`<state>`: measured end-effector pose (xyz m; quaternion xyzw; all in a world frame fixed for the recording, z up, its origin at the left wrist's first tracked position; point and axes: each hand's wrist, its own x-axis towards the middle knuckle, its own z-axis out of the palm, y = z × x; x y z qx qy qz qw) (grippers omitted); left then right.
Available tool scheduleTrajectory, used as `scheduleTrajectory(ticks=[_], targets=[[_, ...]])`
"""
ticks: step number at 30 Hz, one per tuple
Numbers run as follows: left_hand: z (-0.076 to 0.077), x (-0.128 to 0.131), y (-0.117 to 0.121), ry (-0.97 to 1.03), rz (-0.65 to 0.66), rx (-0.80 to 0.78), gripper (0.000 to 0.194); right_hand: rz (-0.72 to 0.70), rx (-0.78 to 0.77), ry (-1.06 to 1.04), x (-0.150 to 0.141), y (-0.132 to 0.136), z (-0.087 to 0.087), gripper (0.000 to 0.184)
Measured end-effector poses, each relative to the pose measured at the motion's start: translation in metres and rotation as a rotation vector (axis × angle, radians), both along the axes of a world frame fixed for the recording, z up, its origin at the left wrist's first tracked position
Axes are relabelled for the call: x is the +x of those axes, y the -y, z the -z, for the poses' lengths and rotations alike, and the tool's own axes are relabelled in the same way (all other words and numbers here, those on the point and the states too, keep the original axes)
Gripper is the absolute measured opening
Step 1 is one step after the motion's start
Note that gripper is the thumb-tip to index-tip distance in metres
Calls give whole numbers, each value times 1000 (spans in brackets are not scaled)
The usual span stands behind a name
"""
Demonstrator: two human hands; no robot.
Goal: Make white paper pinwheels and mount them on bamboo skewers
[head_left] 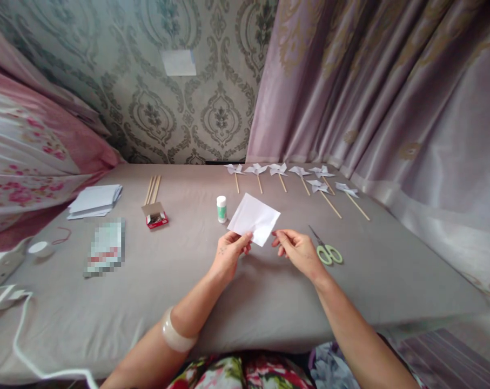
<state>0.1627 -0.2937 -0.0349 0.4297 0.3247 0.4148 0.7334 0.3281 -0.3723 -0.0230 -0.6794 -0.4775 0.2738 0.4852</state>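
Observation:
A square sheet of white paper [254, 216] is held above the table, turned so that one corner points toward me. My left hand [232, 249] grips its lower left edge between thumb and fingers. Just beyond its lower right edge is my right hand [295, 248], thumb and fingers drawn together with no object visible in them; whether a fingertip touches the paper is hard to see. Scissors with light green handles [329, 254] lie just right of that hand. A glue stick with a white cap [221, 209] stands upright behind my left hand.
Several white paper pinwheels [277, 169] on sticks lie along the back right. Loose wooden sticks [153, 189] lie behind an open red box [157, 220]. To the left are a paper stack [94, 200], a blurred packet [106, 246], a white power strip [4, 265] and a cable [20, 329].

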Motion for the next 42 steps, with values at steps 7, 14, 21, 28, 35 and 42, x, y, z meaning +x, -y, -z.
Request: scheduleTrajectory(ticks=[7, 14, 21, 28, 35, 42], targets=[[-2, -7, -11, -20, -164, 8, 30, 328, -410, 868, 100, 57, 19, 28], [-5, -5, -3, -114, -57, 129, 28, 178, -559, 798, 114, 64, 27, 24], [-6, -14, -21, 36, -193, 43, 27, 187, -673, 803, 106, 64, 12, 30], [-9, -13, -20, 80, -177, 1, 27, 89, -808, 667, 123, 44, 1, 43], [-20, -10, -25, 117, -203, -9, 28, 124, -301, -353, 90, 41, -5, 39], [-46, 19, -24, 189, -209, 7, 27, -183, -78, -932, -1, 10, -9, 40]])
